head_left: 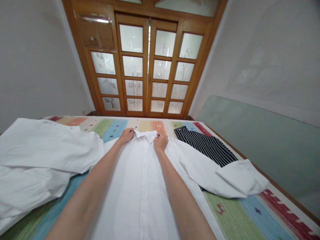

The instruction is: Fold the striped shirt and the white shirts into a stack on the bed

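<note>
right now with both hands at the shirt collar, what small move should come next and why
Probably ease the collar level and flat: the left hand and right hand are already at its two ends, and its edges look uneven, while the white shirt lies spread out below.

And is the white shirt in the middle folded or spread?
Spread: the white shirt lies front up, one sleeve stretched sideways over the striped cloth.

The multicoloured cover [241, 216] bears white garments [130, 196], striped cloth [208, 146].
</note>
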Action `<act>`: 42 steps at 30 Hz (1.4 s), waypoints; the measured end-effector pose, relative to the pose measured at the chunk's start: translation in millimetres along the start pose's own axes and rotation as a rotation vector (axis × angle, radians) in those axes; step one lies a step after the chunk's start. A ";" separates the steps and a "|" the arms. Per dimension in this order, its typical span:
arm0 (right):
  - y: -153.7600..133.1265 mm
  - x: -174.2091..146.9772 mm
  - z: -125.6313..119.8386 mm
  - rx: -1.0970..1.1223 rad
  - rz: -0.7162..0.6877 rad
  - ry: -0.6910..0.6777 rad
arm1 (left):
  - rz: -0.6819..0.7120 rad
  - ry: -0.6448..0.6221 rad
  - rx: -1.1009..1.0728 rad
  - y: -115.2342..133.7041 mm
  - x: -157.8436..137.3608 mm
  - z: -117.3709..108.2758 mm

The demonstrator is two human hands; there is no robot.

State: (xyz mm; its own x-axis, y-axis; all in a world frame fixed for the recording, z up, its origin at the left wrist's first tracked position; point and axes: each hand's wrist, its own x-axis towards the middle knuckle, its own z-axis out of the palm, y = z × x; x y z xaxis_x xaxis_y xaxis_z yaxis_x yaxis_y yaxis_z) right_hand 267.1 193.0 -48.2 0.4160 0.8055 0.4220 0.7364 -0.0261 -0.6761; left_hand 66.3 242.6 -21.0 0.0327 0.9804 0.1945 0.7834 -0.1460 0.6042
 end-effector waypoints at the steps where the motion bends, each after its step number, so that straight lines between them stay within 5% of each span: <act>1: -0.2 -0.1 -0.1 0.004 0.001 0.003 | -0.004 -0.017 -0.012 0.5 1.6 -2.9; 13: -1.0 -0.2 -0.1 0.004 0.001 0.003 | 0.010 -0.160 -0.120 2.6 -2.0 -27.5; 17: -1.5 -0.2 -0.4 0.001 0.001 0.001 | -0.017 -0.058 -0.087 4.7 -5.8 -21.7; 23: -0.4 0.2 1.3 0.016 -0.007 0.009 | 0.220 0.202 0.101 0.2 -7.7 -10.3; 30: 1.8 1.0 4.1 0.011 -0.009 -0.004 | 0.274 0.163 0.018 -10.7 -10.5 -4.9; 37: 3.1 1.0 4.7 0.020 -0.010 -0.009 | 0.263 0.253 -0.060 -17.7 -8.8 3.0; 42: 1.3 0.4 2.6 0.014 0.000 -0.010 | 0.184 0.261 -0.094 -9.3 -12.2 3.4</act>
State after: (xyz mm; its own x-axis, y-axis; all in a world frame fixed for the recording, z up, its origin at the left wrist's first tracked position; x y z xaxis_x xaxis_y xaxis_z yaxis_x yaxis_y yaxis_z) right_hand 266.9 194.9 -50.5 0.4102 0.8115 0.4161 0.7288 -0.0174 -0.6845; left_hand 60.7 232.5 -31.6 -0.0015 0.8711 0.4912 0.7183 -0.3408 0.6065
